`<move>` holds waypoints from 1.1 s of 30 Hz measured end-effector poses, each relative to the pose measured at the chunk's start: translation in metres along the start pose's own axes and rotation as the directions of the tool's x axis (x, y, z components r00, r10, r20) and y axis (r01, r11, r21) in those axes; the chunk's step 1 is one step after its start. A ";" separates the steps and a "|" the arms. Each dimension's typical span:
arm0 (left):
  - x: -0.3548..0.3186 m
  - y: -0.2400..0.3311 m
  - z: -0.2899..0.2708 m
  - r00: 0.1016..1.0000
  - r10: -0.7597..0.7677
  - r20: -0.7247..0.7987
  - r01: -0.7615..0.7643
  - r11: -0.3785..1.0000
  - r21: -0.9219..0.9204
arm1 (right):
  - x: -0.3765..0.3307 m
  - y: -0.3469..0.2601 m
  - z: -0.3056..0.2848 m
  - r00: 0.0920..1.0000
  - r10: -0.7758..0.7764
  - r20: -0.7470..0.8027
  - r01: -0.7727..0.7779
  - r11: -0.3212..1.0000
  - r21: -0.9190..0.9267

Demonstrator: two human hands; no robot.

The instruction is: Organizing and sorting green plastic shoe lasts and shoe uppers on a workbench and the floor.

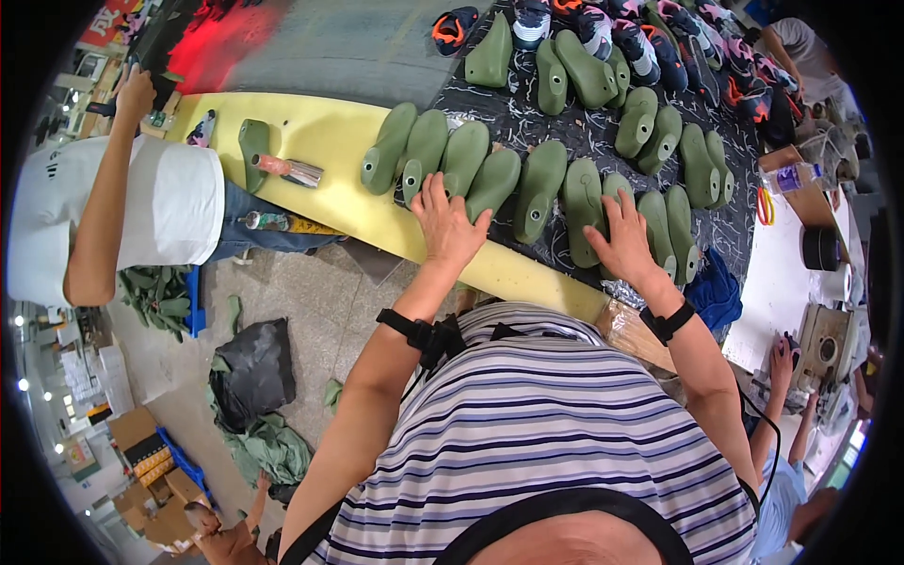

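Green shoe lasts stand in a row along the table's near edge. My left hand (pixel 450 226) lies with its fingers spread at the heel ends of two of them, one upright last (pixel 465 155) and one tilted last (pixel 493 184). My right hand (pixel 626 243) has its fingers apart over a short last (pixel 617 186). Its thumb points at the neighbouring last with a drawn circle (pixel 582 202). The right fingertips partly cover the short last, so firm contact cannot be made out. Between my hands another last (pixel 541 193) leans back.
Sneakers (pixel 640 47) crowd the table's far side, behind more lasts (pixel 584 71). A co-worker in a white shirt (pixel 151 202) stands at the left, near a hammer-like tool (pixel 287 169) on the yellow table edge (pixel 330 122). A black bag (pixel 254 363) lies on the floor.
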State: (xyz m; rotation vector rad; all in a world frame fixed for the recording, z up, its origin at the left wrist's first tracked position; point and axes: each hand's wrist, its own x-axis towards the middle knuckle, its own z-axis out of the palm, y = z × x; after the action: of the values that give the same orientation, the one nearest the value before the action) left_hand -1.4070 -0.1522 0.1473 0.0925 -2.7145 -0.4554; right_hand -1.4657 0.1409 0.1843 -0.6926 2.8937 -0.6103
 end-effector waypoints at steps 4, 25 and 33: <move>0.009 -0.017 -0.002 0.998 -0.029 -0.047 0.030 0.999 0.017 | 0.028 -0.063 -0.009 0.998 -0.066 0.022 0.066 0.998 0.016; 0.048 -0.155 -0.017 0.967 -0.249 -0.058 0.255 0.932 0.256 | 0.153 -0.182 0.133 0.989 -0.074 0.131 -0.025 0.779 0.627; 0.097 -0.101 -0.013 0.977 0.015 -0.211 0.013 0.991 0.132 | 0.097 -0.086 0.024 0.992 -0.103 -0.073 0.124 0.912 0.391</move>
State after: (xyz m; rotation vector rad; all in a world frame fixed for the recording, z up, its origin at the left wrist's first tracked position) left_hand -1.4915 -0.2644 0.1609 0.1660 -2.5318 -0.2485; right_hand -1.5119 0.0177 0.1963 -0.7934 2.6549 -1.2007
